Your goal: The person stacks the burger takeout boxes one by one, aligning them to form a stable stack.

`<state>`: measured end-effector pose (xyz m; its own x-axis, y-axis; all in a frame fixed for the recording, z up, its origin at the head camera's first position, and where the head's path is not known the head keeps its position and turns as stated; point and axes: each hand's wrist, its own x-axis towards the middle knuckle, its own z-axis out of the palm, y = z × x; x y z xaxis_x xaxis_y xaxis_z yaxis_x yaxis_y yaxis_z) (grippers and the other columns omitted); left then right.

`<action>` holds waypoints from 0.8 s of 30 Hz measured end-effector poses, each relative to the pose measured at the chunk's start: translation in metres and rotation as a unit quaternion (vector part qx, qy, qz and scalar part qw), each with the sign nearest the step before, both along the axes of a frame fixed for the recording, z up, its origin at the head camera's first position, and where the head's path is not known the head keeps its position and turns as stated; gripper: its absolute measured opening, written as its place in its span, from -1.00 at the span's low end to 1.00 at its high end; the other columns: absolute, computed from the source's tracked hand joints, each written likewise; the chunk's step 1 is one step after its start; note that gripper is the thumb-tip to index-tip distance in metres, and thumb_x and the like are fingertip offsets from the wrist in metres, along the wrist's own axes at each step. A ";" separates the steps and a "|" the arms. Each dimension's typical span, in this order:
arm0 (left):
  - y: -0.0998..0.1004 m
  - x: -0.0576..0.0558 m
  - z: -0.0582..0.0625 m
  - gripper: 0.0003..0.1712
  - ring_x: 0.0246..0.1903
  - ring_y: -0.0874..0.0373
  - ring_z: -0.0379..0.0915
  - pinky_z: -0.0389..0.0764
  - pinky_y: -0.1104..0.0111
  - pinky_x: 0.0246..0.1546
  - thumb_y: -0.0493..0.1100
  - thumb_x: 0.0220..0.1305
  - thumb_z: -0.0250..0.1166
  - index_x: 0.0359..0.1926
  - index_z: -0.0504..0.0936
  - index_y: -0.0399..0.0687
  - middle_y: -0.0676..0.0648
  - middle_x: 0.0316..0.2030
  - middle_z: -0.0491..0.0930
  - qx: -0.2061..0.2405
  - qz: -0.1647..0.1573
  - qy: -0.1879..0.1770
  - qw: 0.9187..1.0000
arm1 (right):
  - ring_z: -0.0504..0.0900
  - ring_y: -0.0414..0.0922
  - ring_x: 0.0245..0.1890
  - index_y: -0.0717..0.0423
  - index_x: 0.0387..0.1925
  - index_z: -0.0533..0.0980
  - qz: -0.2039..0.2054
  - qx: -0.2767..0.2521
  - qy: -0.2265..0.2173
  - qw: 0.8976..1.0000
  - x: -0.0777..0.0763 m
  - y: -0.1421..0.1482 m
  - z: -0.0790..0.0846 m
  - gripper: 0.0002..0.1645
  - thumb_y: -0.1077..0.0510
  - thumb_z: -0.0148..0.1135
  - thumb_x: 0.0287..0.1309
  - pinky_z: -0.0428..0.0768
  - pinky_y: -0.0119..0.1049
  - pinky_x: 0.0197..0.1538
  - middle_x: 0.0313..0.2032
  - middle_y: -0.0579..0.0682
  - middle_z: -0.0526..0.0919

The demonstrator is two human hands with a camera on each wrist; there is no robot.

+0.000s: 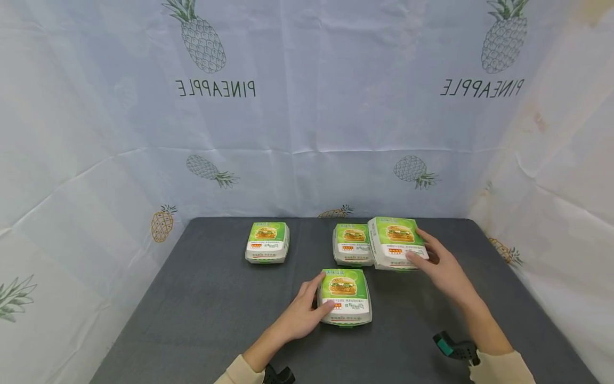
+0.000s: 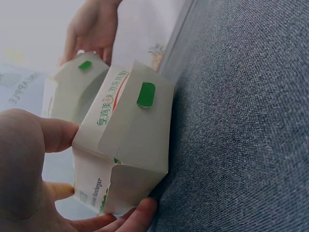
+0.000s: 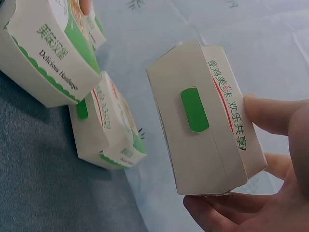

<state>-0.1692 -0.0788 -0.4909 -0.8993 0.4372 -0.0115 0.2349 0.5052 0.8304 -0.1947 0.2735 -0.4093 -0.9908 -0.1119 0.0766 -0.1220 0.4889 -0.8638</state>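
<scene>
The left grip (image 1: 298, 318) holds the front burger box (image 1: 344, 313), white with green panel and burger picture; behind-right of it, the right grip (image 1: 446, 269) pinches a raised twin box (image 1: 397, 242); on the bench (image 1: 192, 320), a middle box (image 1: 353, 246) sits directly behind it, a left box (image 1: 267, 244) behind-left.

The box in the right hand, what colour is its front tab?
Green; the tab shows best in the right wrist view.
</scene>
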 end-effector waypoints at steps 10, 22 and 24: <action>0.000 0.000 0.000 -0.14 0.14 -0.01 0.40 0.45 0.01 0.10 0.26 0.51 0.09 0.63 0.02 0.07 -0.17 0.25 0.28 0.005 -0.002 0.002 1.000 | 0.53 -0.06 0.08 0.04 0.64 -0.09 0.027 -0.016 0.010 0.999 0.009 -0.017 0.003 -0.04 -0.05 0.20 0.47 0.59 -0.34 -0.08 0.30 0.27 0.36; 0.000 0.000 0.001 -0.13 0.13 0.00 0.40 0.46 0.03 0.09 0.27 0.51 0.09 0.63 0.01 0.06 -0.18 0.26 0.28 0.000 -0.003 0.004 1.000 | 0.52 0.13 0.13 0.06 0.62 -0.04 0.057 -0.042 -0.006 0.997 0.014 -0.036 -0.002 -0.05 -0.01 0.24 0.45 0.62 -0.16 -0.03 0.31 0.29 0.36; 0.000 0.000 0.000 -0.13 0.12 0.00 0.40 0.46 0.03 0.08 0.26 0.51 0.09 0.63 0.02 0.06 -0.18 0.25 0.28 0.001 -0.003 0.006 1.000 | 0.52 0.12 0.14 0.06 0.62 -0.03 0.060 -0.041 -0.009 0.997 0.015 -0.038 -0.005 -0.05 -0.01 0.25 0.44 0.62 -0.16 -0.03 0.31 0.28 0.37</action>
